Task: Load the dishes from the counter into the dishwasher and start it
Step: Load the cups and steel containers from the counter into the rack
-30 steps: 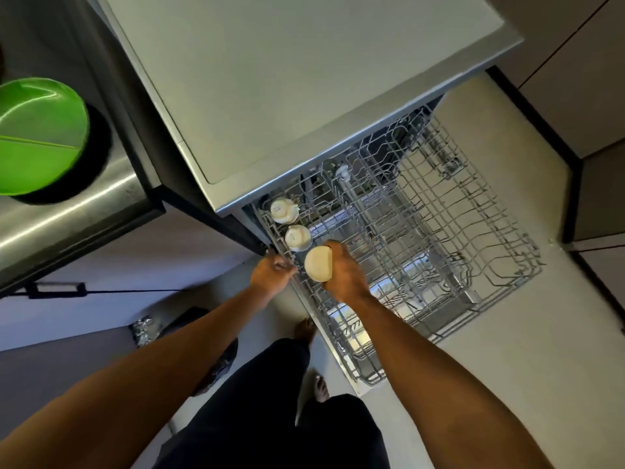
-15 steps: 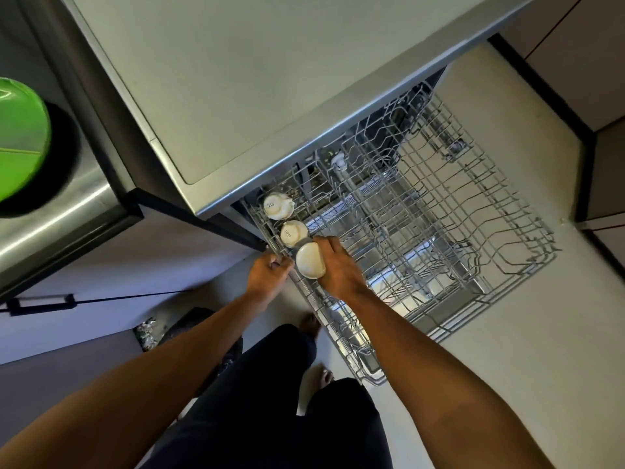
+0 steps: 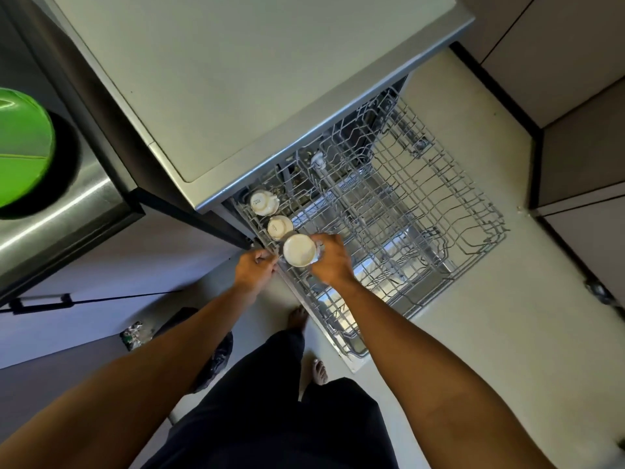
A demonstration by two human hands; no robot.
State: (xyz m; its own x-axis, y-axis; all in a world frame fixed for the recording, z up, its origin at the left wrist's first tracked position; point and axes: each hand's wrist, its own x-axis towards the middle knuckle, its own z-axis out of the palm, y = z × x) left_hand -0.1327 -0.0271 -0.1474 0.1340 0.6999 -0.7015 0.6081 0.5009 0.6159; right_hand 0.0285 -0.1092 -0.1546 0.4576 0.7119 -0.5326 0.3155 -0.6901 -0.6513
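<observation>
The right hand (image 3: 329, 262) curls its fingers round a white cup (image 3: 299, 250), holding it over the near-left edge of the pulled-out dishwasher rack (image 3: 439, 211). Just left of it, the left hand (image 3: 255, 270) pinches the rack's edge wire. Two more cups (image 3: 279, 227) sit in the rack just beyond the hands.

Pretty plain kitchen tbh, pale cream floor (image 3: 473, 333) spreading right of the fingers (image 3: 329, 240), grey cabinet doors (image 3: 575, 62) way off to their upper right, a black-handled drawer (image 3: 101, 272) well left and a dark bag (image 3: 216, 358) below.
</observation>
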